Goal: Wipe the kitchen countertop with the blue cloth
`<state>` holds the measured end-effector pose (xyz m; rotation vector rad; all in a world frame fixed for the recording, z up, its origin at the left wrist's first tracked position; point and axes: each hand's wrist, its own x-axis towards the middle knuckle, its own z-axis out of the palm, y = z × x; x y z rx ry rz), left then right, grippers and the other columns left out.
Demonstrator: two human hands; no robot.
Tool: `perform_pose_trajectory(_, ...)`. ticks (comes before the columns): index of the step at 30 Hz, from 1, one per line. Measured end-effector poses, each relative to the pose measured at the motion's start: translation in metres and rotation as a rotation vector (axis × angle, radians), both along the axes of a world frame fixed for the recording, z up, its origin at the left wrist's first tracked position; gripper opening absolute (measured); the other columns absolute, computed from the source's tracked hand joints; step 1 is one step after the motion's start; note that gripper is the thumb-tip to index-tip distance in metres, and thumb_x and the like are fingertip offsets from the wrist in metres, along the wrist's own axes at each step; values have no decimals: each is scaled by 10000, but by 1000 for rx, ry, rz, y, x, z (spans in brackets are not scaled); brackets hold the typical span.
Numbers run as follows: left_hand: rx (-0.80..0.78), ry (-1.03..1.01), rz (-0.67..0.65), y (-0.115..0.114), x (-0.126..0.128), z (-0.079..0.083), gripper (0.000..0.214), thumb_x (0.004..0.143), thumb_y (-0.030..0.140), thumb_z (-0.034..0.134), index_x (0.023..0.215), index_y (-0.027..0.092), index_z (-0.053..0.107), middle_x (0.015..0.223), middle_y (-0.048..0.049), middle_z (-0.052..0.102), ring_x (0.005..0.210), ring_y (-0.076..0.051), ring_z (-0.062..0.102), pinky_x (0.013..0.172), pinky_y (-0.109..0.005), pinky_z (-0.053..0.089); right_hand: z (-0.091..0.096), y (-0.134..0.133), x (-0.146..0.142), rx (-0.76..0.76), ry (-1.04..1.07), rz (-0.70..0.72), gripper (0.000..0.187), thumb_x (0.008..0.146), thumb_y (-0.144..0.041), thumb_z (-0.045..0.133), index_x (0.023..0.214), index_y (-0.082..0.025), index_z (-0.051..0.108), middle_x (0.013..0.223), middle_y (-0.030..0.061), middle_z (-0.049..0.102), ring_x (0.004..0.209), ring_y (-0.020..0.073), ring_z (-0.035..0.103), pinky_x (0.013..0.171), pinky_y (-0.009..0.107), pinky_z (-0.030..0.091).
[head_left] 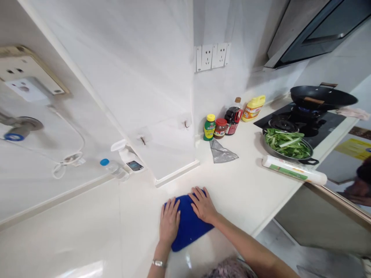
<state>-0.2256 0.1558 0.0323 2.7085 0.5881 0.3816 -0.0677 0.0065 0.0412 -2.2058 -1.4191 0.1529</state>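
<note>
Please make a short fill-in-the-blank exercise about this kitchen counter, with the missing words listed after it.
1. Both the left hand and the right hand lie flat on a ____ cutting board.
2. The chopped vegetables in the pan beside the stove are ____ in colour.
3. The black wok sits on the ____.
4. A watch is worn on the ____ wrist.

Missing words: blue; green; stove; left

My white countertop (pixel 246 193) carries a blue cutting board (pixel 188 227), a silver foil pouch (pixel 222 153), a wrap roll (pixel 294 170), sauce jars (pixel 220 128), a pan of greens (pixel 288 144) and a spray bottle (pixel 127 156).
</note>
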Motion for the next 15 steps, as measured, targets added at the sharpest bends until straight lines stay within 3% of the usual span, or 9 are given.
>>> perform_pose_trajectory(4, -32, -21, -23, 9, 4, 2, 450, 996, 323, 384, 1406, 232, 545, 1513, -101, 541, 1447, -295, 437, 1223, -600, 309, 2, -7, 12, 12, 23, 14, 480, 1007, -374, 430, 1441, -187, 511, 1556, 150, 446, 1484, 307, 311, 1243, 586, 119)
perform_pose_trajectory(8, -253, -109, 30, 4, -2, 13, 420, 963, 381, 471, 1339, 259, 612, 1446, -97, 605, 1382, -301, 499, 1208, -585, 328, 9, -10, 13, -26, 130, 40, 587, 880, -519, 640, 1358, -187, 558, 1536, 149, 456, 1465, 316, 324, 1238, 563, 132)
perform_pose_trajectory(12, -442, -170, 80, -6, -12, 22, 340, 911, 396, 552, 1194, 280, 701, 1235, -95, 715, 1207, -287, 621, 1131, -549, 434, 22, -1, -1, -98, 186, 57, 813, 716, -558, 793, 1386, -187, 522, 1398, 180, 555, 1305, 361, 467, 1118, 549, 305)
perform_pose_trajectory(15, -567, -190, 57, -18, -14, 27, 305, 889, 401, 571, 1126, 278, 717, 1159, -70, 748, 1121, -244, 677, 1077, -470, 507, 29, 0, -13, -148, 215, 121, 684, 665, -506, 843, 1251, -226, 628, 1141, 119, 696, 1086, 338, 598, 1014, 512, 387)
